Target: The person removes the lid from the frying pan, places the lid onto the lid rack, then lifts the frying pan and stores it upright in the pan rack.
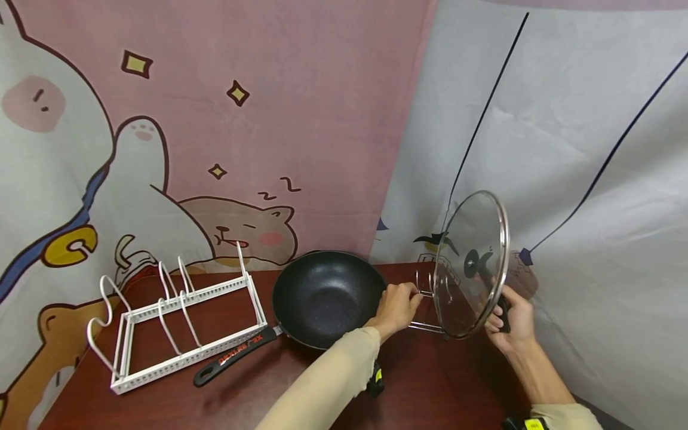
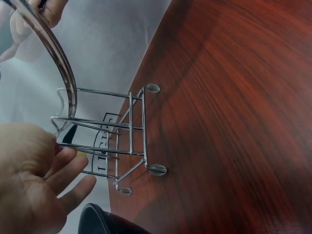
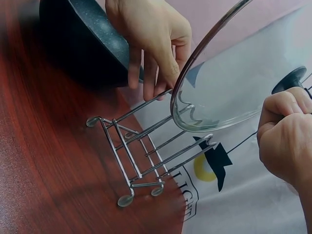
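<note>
A glass lid with a metal rim [image 1: 504, 239] stands nearly upright at the right. My right hand [image 1: 515, 325] grips its black handle [image 1: 504, 313]. In the right wrist view the lower edge of the lid overlaps the wavy wires of a small metal wire rack [image 3: 117, 141]. My left hand [image 1: 395, 307] pinches one side wire of this rack near its top, the other fingers hanging loosely, as the left wrist view shows. Round feet [image 2: 157, 169] hold the rack up on the table. The lid hides part of the rack in the head view.
Left of the wire rack sits a black wok [image 1: 328, 298], its long handle [image 1: 235, 356] pointing front-left. Further left stands a white rack [image 1: 188, 357] with upright loops. A printed cloth [image 1: 322, 149] hangs behind the reddish-brown table [image 1: 430, 382].
</note>
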Motion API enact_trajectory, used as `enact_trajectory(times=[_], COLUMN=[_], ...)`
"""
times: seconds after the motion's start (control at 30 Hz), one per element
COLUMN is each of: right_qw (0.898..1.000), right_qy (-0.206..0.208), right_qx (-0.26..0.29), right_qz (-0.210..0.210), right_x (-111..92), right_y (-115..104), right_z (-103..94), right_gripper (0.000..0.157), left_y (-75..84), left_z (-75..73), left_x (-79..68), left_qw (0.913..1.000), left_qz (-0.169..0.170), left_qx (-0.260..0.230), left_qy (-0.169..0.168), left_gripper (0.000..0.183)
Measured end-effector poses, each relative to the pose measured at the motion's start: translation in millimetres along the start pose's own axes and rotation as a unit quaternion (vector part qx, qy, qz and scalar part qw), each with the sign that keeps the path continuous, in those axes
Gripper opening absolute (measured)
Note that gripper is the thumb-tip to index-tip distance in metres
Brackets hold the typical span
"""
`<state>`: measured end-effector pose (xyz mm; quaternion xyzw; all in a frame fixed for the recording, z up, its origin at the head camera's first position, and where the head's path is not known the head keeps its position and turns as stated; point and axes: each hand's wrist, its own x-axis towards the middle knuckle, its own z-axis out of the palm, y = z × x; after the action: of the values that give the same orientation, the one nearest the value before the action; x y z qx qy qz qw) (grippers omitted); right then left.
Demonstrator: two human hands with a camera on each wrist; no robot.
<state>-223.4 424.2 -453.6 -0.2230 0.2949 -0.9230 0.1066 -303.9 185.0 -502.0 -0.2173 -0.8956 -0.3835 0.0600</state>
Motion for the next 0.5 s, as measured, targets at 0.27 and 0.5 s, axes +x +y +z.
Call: enact_trajectory(times=[0.27,0.5], right_qw=[0.999,0.998], right_qy=[-0.031,-0.033], right_qx=[0.038,0.047], right_qz=[0.009,0.019], right_x=[1.1,1.5], right_y=[1.6,1.6], right_z=[-6.4,-11.2], right_gripper=[0.069,0.068], left_y=[-0.9,0.2], left_z=[1.0,-0.2], left_x=[2.5,2.2], left_qw=[0.9999,0.9997], left_qz=[0.004,0.009], left_qx=[0.008,0.012], left_qy=[-0.007,-0.018], left_gripper=[0.017,0.016])
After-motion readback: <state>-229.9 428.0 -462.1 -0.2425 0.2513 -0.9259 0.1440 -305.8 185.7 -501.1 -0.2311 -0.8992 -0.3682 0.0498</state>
